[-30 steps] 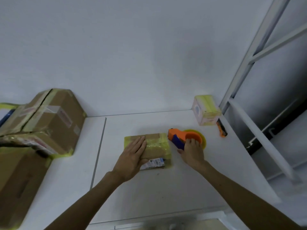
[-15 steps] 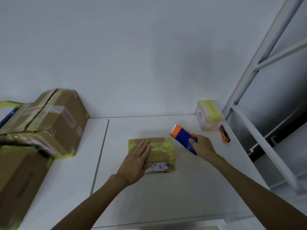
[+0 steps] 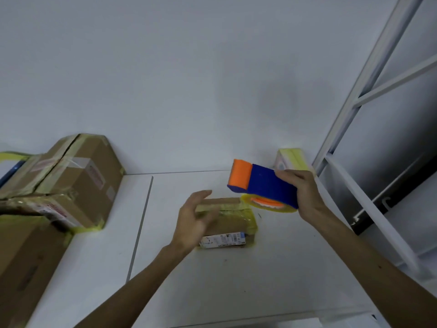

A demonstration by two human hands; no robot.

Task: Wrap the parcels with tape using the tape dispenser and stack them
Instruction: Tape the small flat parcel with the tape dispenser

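Observation:
A small brown parcel (image 3: 233,220) with yellow tape bands and a white label lies flat on the white table (image 3: 212,280). My left hand (image 3: 192,221) hovers over the parcel's left part with fingers spread and loose, holding nothing. My right hand (image 3: 303,192) grips the blue and orange tape dispenser (image 3: 262,184) by its rear, lifted in the air above the parcel's far right corner. The yellow tape roll shows under the dispenser. A small taped box (image 3: 292,159) stands at the back right, partly hidden by my right hand.
Stacked cardboard parcels (image 3: 78,181) with yellow tape fill the left side, with a larger carton (image 3: 26,263) in front of them. A white metal rack frame (image 3: 369,95) rises along the right edge. The wall stands just behind the table.
My right hand has lifted the dispenser off the table and up over the parcel's far right corner. My left hand rose from pressing the parcel and now hovers with fingers spread.

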